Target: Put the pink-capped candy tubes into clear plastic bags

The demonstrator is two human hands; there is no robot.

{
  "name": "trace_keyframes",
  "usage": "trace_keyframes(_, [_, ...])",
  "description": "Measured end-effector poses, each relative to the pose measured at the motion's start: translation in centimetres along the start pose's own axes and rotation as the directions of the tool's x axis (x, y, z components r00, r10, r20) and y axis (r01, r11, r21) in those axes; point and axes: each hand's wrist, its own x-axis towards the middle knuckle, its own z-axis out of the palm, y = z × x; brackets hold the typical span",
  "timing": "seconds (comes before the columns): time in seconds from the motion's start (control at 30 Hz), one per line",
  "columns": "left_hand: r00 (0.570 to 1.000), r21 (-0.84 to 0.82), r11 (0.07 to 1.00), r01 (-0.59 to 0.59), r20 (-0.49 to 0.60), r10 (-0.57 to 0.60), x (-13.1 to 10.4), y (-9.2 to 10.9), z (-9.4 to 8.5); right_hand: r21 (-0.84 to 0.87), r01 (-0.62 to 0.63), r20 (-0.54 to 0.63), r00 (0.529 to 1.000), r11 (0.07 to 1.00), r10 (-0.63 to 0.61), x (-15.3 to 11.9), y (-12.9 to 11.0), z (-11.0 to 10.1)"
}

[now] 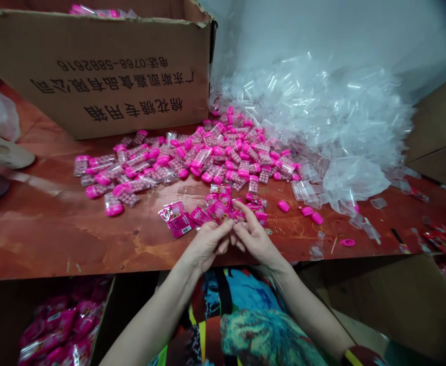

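Observation:
My left hand (209, 243) and my right hand (256, 238) meet at the front edge of the table. A printed pink sachet (220, 210) is at their fingertips, its lower edge pinched by the left thumb and fingers. The right thumb and fingers close on its near side, while the right index finger reaches out over it. Fingers hide part of the sachet. More pink sachets (180, 223) lie flat around the hands. Just beyond is a heap of small clear bottles with pink caps (208, 152), filled with pale pink balls.
A large cardboard box (131, 76) stands at the back left. Clear empty plastic containers (322, 112) are piled at the back right. Loose pink caps (316, 218) lie right of my hands. Below the table, at left, an open box holds pink packages (57, 325).

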Motion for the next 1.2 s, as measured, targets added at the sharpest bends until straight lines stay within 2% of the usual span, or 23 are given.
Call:
trace_keyframes(0.13, [1.000,-0.034,0.999,0.022,-0.002,-0.022,-0.1,-0.5,-0.1,-0.049,0.006,-0.002,1.000,0.999,-0.006,0.3,0.6,0.0])
trace_keyframes(0.33, [0.990,-0.066,0.992,-0.109,-0.094,0.102,0.4,-0.6,-0.3,-0.043,0.005,-0.045,0.999,0.999,-0.007,0.2,1.9,0.9])
trace_keyframes(0.47, [0.991,-0.006,0.996,-0.089,-0.098,0.088,0.2,-0.9,-0.1,-0.154,-0.011,-0.058,0.998,0.988,0.002,0.3,2.0,0.8])
trace_keyframes(0.53, [0.988,0.033,0.998,-0.060,-0.137,0.064,-0.4,-0.9,-0.2,-0.302,0.015,-0.080,0.996,0.953,-0.041,0.1,1.2,-0.2])
trace_keyframes(0.57, [0.981,0.067,0.996,-0.058,-0.183,0.070,-0.9,-0.9,-0.4,-0.423,0.029,-0.103,0.991,0.906,-0.080,0.0,0.5,-0.8])
trace_keyframes(0.6, [0.965,0.113,0.991,-0.073,-0.244,0.099,-1.4,-0.9,-0.9,-0.572,0.038,-0.125,0.983,0.819,-0.133,-0.2,-0.2,-1.4])
trace_keyframes(0.63, [0.937,0.173,0.980,-0.100,-0.315,0.151,-2.0,-0.8,-1.4,-0.735,0.009,-0.149,0.973,0.679,-0.174,-0.3,-1.0,-1.9])
trace_keyframes(0.7, [0.837,0.315,0.936,-0.158,-0.461,0.296,-3.2,-0.6,-3.1,-0.941,-0.097,-0.209,0.919,0.324,-0.334,-0.2,-2.4,-2.1])
trace_keyframes(0.77, [0.695,0.415,0.890,-0.188,-0.584,0.419,-4.2,-0.3,-5.0,-0.994,-0.095,-0.107,0.881,0.049,-0.461,0.4,-3.0,-0.8])
trace_keyframes(0.83, [0.578,0.442,0.874,-0.201,-0.667,0.470,-4.8,-0.1,-6.8,-0.990,0.086,0.129,0.883,-0.115,-0.451,1.6,-2.4,1.9])
trace_keyframes(0.87, [0.546,0.434,0.876,-0.210,-0.691,0.474,-5.0,0.0,-7.5,-0.964,0.204,0.256,0.882,-0.168,-0.396,2.3,-1.7,3.5])
trace_keyframes(0.9, [0.531,0.421,0.880,-0.218,-0.706,0.469,-5.0,0.0,-8.1,-0.935,0.289,0.345,0.874,-0.204,-0.343,3.0,-0.8,5.0])
trace_keyframes(1.0, [0.538,0.376,0.898,-0.227,-0.720,0.438,-4.8,0.1,-8.9,-0.883,0.401,0.460,0.845,-0.244,-0.274,4.8,2.7,8.1])
trace_keyframes(1.1, [0.550,0.352,0.908,-0.228,-0.722,0.419,-4.7,0.0,-8.9,-0.873,0.407,0.479,0.822,-0.269,-0.308,5.9,5.2,8.5])
trace_keyframes(1.2, [0.572,0.320,0.924,-0.211,-0.726,0.382,-5.1,0.0,-8.8,-0.866,0.430,0.499,0.775,-0.256,-0.387,5.9,6.0,7.5])
